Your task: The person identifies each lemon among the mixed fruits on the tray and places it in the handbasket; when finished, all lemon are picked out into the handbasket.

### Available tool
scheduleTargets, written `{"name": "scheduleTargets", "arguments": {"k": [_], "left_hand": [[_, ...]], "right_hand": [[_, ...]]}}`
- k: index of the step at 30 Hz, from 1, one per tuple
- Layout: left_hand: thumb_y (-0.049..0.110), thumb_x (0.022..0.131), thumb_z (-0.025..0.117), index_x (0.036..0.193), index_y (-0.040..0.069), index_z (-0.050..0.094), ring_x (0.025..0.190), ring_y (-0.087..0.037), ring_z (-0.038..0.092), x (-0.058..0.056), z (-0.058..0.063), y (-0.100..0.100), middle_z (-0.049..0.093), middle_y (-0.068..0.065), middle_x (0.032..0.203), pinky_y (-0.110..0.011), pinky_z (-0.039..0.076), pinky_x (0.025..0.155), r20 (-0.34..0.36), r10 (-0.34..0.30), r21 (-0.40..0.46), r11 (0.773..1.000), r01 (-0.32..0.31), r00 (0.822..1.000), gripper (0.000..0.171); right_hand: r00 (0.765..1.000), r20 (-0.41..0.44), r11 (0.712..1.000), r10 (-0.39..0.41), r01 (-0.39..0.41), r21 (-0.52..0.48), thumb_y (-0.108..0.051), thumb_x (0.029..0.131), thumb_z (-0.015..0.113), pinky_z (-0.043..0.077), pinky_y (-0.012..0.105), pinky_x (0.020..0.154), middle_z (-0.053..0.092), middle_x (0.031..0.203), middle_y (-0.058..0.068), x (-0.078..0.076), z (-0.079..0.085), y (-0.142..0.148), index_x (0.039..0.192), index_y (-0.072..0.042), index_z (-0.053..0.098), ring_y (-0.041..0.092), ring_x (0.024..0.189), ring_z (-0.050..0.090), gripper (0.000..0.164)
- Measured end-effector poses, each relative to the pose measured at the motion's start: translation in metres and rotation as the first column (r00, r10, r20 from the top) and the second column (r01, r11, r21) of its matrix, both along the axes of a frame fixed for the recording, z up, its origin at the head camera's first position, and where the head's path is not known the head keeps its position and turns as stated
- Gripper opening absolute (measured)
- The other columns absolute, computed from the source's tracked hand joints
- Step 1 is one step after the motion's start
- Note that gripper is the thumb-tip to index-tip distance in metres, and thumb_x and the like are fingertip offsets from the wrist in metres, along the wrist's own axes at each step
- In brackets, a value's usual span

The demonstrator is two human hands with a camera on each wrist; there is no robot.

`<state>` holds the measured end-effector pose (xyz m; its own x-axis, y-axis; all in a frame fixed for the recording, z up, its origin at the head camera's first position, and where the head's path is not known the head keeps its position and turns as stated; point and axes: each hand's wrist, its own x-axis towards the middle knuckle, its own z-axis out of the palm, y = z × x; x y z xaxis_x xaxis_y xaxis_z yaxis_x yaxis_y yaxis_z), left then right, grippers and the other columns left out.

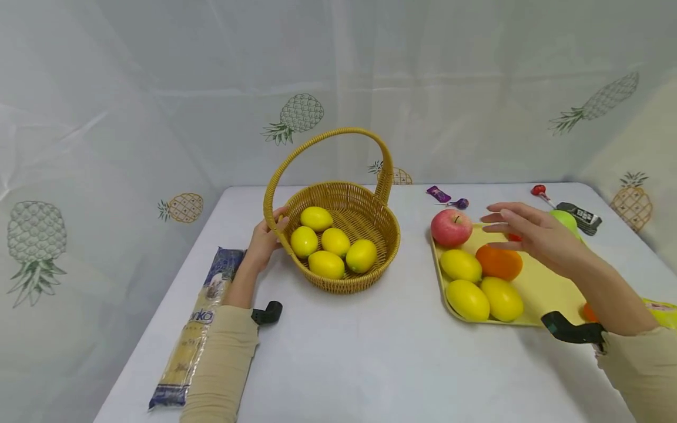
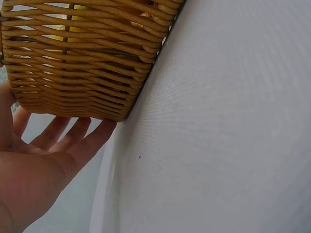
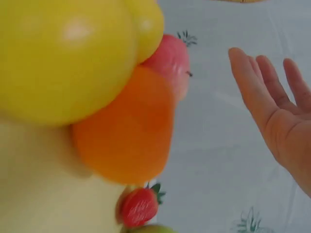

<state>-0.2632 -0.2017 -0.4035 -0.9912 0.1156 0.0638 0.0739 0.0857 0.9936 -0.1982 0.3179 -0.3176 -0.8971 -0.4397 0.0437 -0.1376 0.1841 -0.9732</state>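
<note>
A tan wicker basket [image 1: 346, 285] with a tall arched handle holds several lemons [image 1: 325, 265]. At its left side, near the handle's base, my left hand [image 1: 263, 238] holds the basket. In the left wrist view, the fingers [image 2: 90, 141] bear against the lower woven wall. My right hand [image 1: 539, 235] hovers above a yellow tray [image 1: 550, 294], fingers extended and apart, holding nothing. Beneath and beside it lie an orange [image 1: 499, 262], three lemons [image 1: 468, 299], a red apple [image 1: 451, 228] at the tray's corner and a strawberry [image 3: 140, 207]. A green fruit [image 1: 565, 220] is partly hidden behind the hand.
A long pack of pasta-like sticks [image 1: 195, 335] lies by my left forearm. Behind the tray are a purple wrapped sweet [image 1: 438, 194], a purple lollipop [image 1: 460, 203], a red lollipop [image 1: 539, 190] and a black packet [image 1: 579, 217]. A patterned curtain [image 1: 338, 70] hangs behind the table.
</note>
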Motion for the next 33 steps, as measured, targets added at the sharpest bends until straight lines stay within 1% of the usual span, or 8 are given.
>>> {"name": "scheduleTargets", "arguments": {"k": [5,8,12,15,19,20,25,33], "left_hand": [[0.017,0.105,0.043,0.152,0.007,0.032,0.139,-0.033,0.029,0.009,0.014,0.005,0.027,-0.017,0.155,-0.059,0.039,0.099,0.027,-0.012,0.019,1.000,0.012,1.000,0.049],[0.014,0.105,0.042,0.152,0.004,0.029,0.139,-0.036,0.027,0.016,0.023,0.009,0.025,-0.020,0.155,-0.059,0.039,0.099,0.027,-0.024,0.014,1.000,0.023,0.999,0.050],[0.018,0.105,0.043,0.152,0.005,0.030,0.139,-0.037,0.028,0.012,0.018,0.006,0.026,-0.021,0.154,-0.057,0.042,0.098,0.013,-0.026,0.009,1.000,0.025,1.000,0.050],[0.022,0.105,0.044,0.152,0.009,0.033,0.138,-0.035,0.030,0.006,0.009,0.003,0.028,-0.018,0.153,-0.055,0.043,0.097,0.007,-0.016,0.010,1.000,0.016,1.000,0.050],[0.026,0.104,0.046,0.152,0.012,0.035,0.137,-0.031,0.034,0.001,-0.001,0.000,0.032,-0.014,0.152,-0.053,0.045,0.096,-0.011,-0.006,-0.002,1.000,0.006,1.000,0.051],[0.027,0.104,0.047,0.152,0.012,0.035,0.136,-0.031,0.035,0.000,-0.002,0.000,0.033,-0.014,0.152,-0.052,0.046,0.096,-0.015,-0.004,-0.004,1.000,0.003,1.000,0.051],[0.029,0.104,0.048,0.151,0.013,0.037,0.135,-0.030,0.038,0.001,-0.003,0.000,0.035,-0.012,0.151,-0.050,0.048,0.094,-0.022,0.005,-0.011,1.000,-0.005,1.000,0.051],[0.028,0.104,0.047,0.151,0.014,0.037,0.136,-0.030,0.036,0.001,-0.001,0.001,0.033,-0.012,0.152,-0.054,0.045,0.096,-0.007,0.009,-0.015,1.000,-0.009,1.000,0.050]], "right_hand": [[0.990,-0.033,0.981,-0.137,0.140,0.132,-0.013,0.106,0.040,0.055,0.024,0.075,0.063,0.116,-0.013,0.026,-0.017,0.023,0.130,-0.021,0.055,0.006,0.100,0.064,0.030],[0.975,-0.006,0.956,-0.222,0.218,0.196,-0.018,0.104,0.046,0.056,0.024,0.074,0.064,0.112,-0.017,0.041,-0.029,0.031,0.130,-0.012,0.055,0.003,0.097,0.065,0.028],[0.964,0.033,0.919,-0.266,0.242,0.312,-0.024,0.103,0.050,0.056,0.026,0.075,0.059,0.111,-0.021,0.056,-0.044,0.033,0.134,0.001,0.048,-0.004,0.095,0.061,0.041],[0.961,0.027,0.885,-0.274,0.241,0.398,-0.028,0.101,0.054,0.056,0.027,0.075,0.058,0.122,-0.003,0.064,-0.053,0.026,0.136,0.005,0.047,0.000,0.097,0.060,0.049],[0.961,0.003,0.832,-0.276,0.237,0.501,-0.034,0.098,0.059,0.056,0.025,0.073,0.047,0.135,0.027,0.071,-0.060,0.014,0.138,0.004,0.048,0.032,0.111,0.056,0.056],[0.962,0.002,0.824,-0.275,0.234,0.515,-0.035,0.097,0.060,0.056,0.025,0.073,0.045,0.136,0.029,0.073,-0.060,0.011,0.139,0.003,0.047,0.040,0.113,0.052,0.057],[0.961,0.032,0.830,-0.273,0.219,0.514,-0.036,0.096,0.062,0.057,0.030,0.073,0.038,0.141,0.033,0.076,-0.064,0.006,0.142,0.004,0.042,0.054,0.117,0.043,0.064],[0.950,0.082,0.838,-0.301,0.223,0.497,-0.037,0.096,0.062,0.056,0.028,0.074,0.034,0.144,0.032,0.076,-0.067,0.015,0.145,0.003,0.039,0.052,0.118,0.043,0.067]]}}
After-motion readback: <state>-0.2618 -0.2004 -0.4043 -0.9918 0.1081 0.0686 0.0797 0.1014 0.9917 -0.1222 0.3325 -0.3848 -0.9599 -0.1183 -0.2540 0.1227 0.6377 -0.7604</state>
